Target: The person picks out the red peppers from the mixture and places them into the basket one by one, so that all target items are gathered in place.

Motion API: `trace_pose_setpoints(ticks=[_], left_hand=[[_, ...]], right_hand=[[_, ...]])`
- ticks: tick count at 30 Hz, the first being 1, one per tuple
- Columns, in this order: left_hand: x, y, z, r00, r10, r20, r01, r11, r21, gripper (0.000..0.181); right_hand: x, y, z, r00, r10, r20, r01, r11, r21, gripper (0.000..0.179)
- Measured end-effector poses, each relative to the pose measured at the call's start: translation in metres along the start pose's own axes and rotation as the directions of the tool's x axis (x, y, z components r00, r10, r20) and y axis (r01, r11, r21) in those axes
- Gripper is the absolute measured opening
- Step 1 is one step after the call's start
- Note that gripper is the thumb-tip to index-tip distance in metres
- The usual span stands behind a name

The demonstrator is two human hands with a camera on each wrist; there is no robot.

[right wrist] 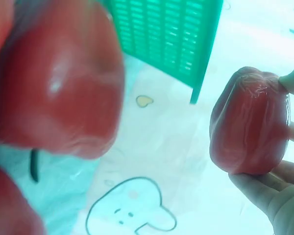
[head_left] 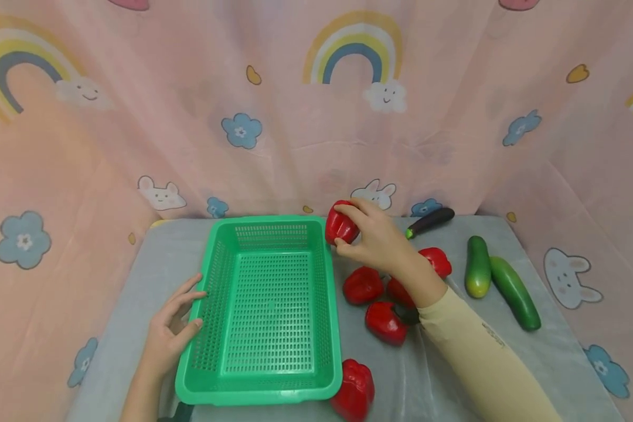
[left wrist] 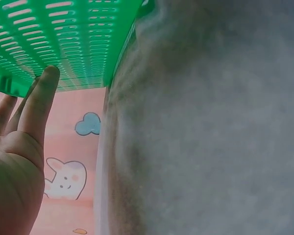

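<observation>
The red pepper [head_left: 340,227] in hand is at the basket's far right corner, outside the rim; the right wrist view shows it apart from the mesh wall. The right hand [head_left: 375,237] has its thumb and fingers clamped on the pepper's sides. The work looks to be near its start: this 1 pepper is picked up, and no pepper lies inside the green basket [head_left: 258,398]. At least 4 other peppers [head_left: 363,287] remain on the table [head_left: 160,266], right of the basket, some partly hidden by the right arm. The eggplant [head_left: 429,222] and 2 cucumbers [head_left: 516,293] lie farther right. The right arm, in a pale sleeve [head_left: 480,351], slants in from the lower right. The left hand [head_left: 166,331] touches the basket's left side, fingers fairly straight, thumb apart.
</observation>
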State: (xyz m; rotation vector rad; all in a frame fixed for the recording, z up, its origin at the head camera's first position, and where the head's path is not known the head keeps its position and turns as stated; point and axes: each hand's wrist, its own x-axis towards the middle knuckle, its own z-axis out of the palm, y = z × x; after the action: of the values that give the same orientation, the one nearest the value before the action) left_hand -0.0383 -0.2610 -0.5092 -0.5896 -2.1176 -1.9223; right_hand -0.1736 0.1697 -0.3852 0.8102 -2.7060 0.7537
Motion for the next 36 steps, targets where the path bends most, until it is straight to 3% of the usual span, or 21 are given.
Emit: trace_pose_setpoints(ticks=[6,16,36], left_hand=[[-0.001,0.003,-0.002,0.999,-0.039,-0.006,0.039,0.999,0.027,0.048],[-0.002,0.001,-0.001,1.000,-0.026,-0.006,0.026,1.000,-0.004,0.048],[-0.003,0.000,-0.002,0.997,-0.076,-0.003,0.076,0.997,-0.016,0.049]], right_hand=[[0.013,-0.013,0.006,0.998,-0.064,-0.005,0.064,0.998,0.019,0.073],[0.031,-0.034,0.010,0.984,-0.177,-0.028,0.178,0.984,0.032,0.066],[0.063,-0.082,0.035,0.973,-0.230,0.003,0.228,0.968,0.103,0.065]])
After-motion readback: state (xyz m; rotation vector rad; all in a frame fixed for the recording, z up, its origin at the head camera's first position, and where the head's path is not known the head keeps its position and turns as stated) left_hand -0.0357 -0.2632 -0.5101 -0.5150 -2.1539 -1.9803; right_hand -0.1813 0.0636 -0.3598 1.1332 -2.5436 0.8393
